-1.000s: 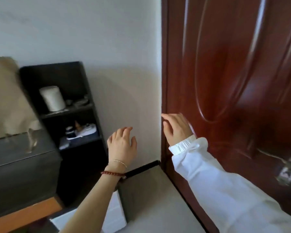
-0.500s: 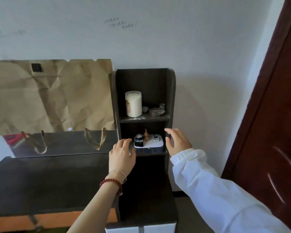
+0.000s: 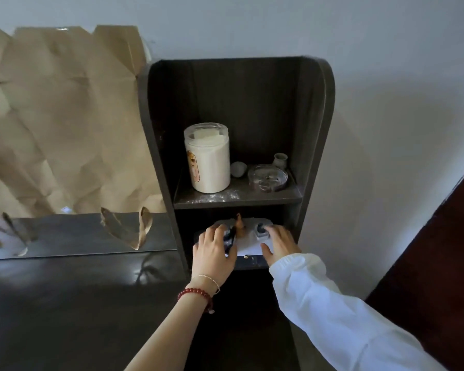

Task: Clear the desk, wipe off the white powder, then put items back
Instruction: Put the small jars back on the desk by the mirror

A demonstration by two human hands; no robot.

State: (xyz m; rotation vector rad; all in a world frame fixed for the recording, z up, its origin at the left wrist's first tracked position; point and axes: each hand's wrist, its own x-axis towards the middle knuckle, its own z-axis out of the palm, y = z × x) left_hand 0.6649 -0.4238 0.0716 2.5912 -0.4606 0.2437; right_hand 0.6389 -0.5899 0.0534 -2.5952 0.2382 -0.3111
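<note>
Shelf unit [image 3: 315,135] stands at frame centre, table [image 3: 65,303] to its left. On the upper shelf: canister [image 3: 208,159] left, dish [image 3: 267,178] right. Tray [image 3: 248,246] lies on the lower shelf.

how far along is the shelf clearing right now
Little looks done: the white jar, glass dish and small cup sit on the upper shelf, where white powder shows. In hand: the left hand and right hand reach the white tray on the lower shelf. Left: clearing everything, wiping, putting it back.
</note>
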